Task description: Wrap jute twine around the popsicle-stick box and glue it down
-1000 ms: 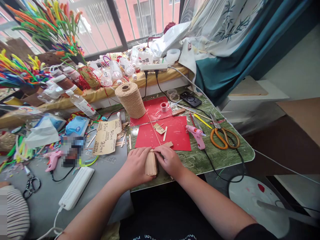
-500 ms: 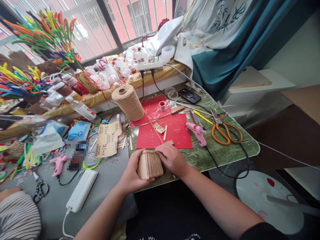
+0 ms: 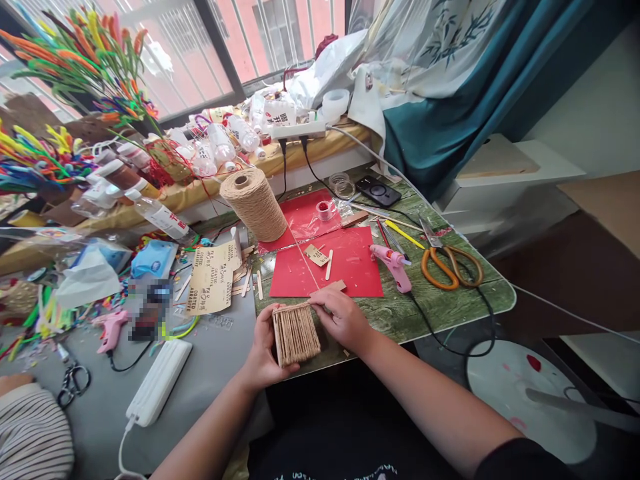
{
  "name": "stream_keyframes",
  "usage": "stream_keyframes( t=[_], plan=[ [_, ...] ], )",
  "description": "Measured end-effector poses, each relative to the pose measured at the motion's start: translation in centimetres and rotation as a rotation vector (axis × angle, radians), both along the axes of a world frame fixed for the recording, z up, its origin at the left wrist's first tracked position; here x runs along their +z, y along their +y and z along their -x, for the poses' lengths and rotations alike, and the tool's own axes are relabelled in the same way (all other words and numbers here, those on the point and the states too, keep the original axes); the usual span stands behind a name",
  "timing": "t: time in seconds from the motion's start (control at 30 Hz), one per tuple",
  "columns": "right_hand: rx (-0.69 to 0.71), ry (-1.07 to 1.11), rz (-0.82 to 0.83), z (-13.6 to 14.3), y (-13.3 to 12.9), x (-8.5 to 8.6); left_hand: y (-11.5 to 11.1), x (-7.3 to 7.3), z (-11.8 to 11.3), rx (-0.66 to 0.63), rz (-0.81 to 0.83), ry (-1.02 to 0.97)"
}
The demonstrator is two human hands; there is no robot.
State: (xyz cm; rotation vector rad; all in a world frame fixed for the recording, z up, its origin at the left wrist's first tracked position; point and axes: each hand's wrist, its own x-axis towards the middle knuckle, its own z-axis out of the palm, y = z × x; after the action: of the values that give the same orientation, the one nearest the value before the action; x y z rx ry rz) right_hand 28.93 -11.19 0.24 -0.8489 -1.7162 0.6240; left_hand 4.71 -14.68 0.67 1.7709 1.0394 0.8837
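Observation:
My left hand grips a small craft-stick box from its left side, thumb at the top edge and fingers underneath. Twine covers the side of the box facing up. At its upper right corner my right hand pinches the twine, which runs taut back to a big twine spool standing upright on the table. Beyond my right hand lies a red sheet with a craft stick and a torn piece of sandpaper on it.
To the right lie a pink glue gun with a black cord and orange-handled scissors. A black phone rests farther back. On the left are sandpaper sheets, a white power strip and another person's striped sleeve.
The box has turned in my left hand, so a twine-wrapped side now faces up where bare sticks showed before. My right hand stays at the corner with the twine.

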Motion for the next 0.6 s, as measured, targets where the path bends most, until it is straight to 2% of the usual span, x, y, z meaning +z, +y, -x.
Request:
stream_keyframes(
  t=[0.07, 0.13, 0.23, 0.3, 0.37, 0.4, 0.47, 0.6],
  plan=[
    [0.005, 0.031, 0.019, -0.1, 0.0, 0.1, 0.2, 0.4, 0.0, -0.050, 0.006, 0.016],
    [-0.008, 0.046, 0.026, -0.2, -0.1, 0.2, 0.4, 1.9, 0.1, -0.099, -0.002, 0.090],
    [-0.030, 0.049, 0.025, -0.1, -0.1, 0.2, 0.4, 5.9, 0.3, -0.138, -0.014, 0.373],
    [-0.029, 0.038, 0.020, 0.0, -0.1, 0.2, 0.2, 8.8, 0.0, -0.130, -0.099, 0.528],
    [-0.025, 0.020, 0.012, 0.2, -0.2, 0.1, 0.1, 10.8, -0.9, -0.108, -0.208, 0.643],
    [-0.023, 0.009, 0.006, 0.2, -0.2, 0.2, 0.2, 11.3, -1.6, -0.105, -0.254, 0.686],
    [-0.015, -0.012, -0.005, 0.3, -0.3, 0.2, 0.5, 11.4, -2.9, -0.107, -0.306, 0.749],
    [-0.014, -0.029, -0.029, 0.3, -0.3, 0.5, 1.2, 10.1, -4.3, -0.126, -0.302, 0.757]
  ],
)
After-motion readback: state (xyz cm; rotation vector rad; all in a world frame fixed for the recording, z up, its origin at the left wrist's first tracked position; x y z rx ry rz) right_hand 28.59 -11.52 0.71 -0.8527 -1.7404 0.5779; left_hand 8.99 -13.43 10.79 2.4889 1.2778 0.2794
